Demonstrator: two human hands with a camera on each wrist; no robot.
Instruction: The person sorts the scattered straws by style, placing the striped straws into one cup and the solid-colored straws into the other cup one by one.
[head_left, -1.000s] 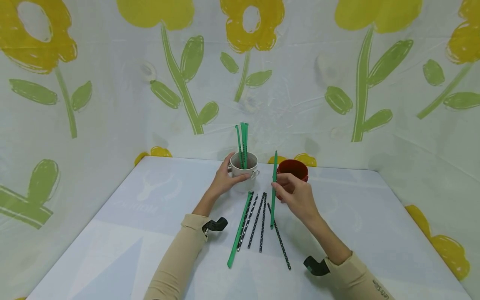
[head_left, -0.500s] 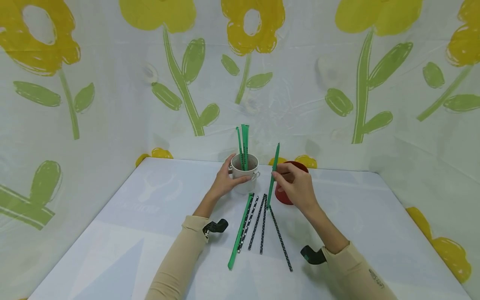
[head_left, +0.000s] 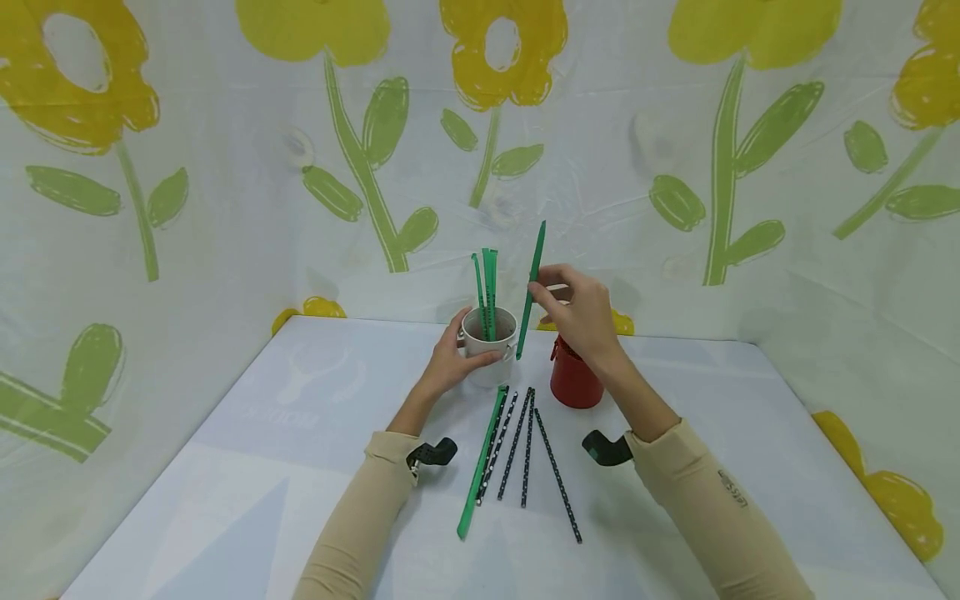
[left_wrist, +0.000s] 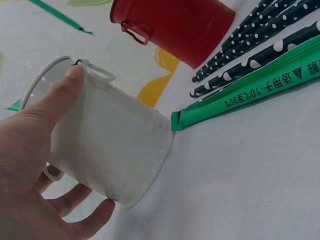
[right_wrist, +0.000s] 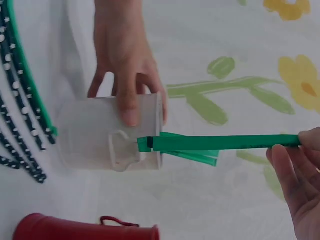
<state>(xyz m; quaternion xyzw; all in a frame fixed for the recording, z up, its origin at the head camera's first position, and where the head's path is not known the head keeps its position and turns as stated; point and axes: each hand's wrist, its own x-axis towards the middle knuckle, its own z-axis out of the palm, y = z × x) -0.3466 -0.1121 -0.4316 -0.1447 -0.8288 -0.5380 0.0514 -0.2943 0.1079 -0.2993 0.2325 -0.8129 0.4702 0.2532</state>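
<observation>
My left hand [head_left: 450, 365] grips a small white bucket [head_left: 489, 374], its thumb along the near side and its fingers round the far side in the left wrist view. Several green-wrapped straws [head_left: 490, 287] stand in the bucket, leaning over its rim. Up and to the right, my right hand [head_left: 579, 310] pinches another green-wrapped straw [right_wrist: 220, 143] between thumb and fingertips. That straw is nearly upright in the head view, its lower end beside the bucket's right rim. The bucket's small side handle [right_wrist: 114, 150] shows in the right wrist view.
A small red bucket [head_left: 576, 380] stands beneath the right forearm, partly hidden by it. Several black straws with white dots [head_left: 557, 475] lie fanned on the white table [head_left: 300, 467]. One green-wrapped straw [head_left: 480, 471] lies at their left. Behind hangs a flowered sheet [head_left: 585, 167].
My right hand has risen and moved slightly left with its green-wrapped straw, from in front of the red bucket to above it. My left hand and the white bucket stay put.
</observation>
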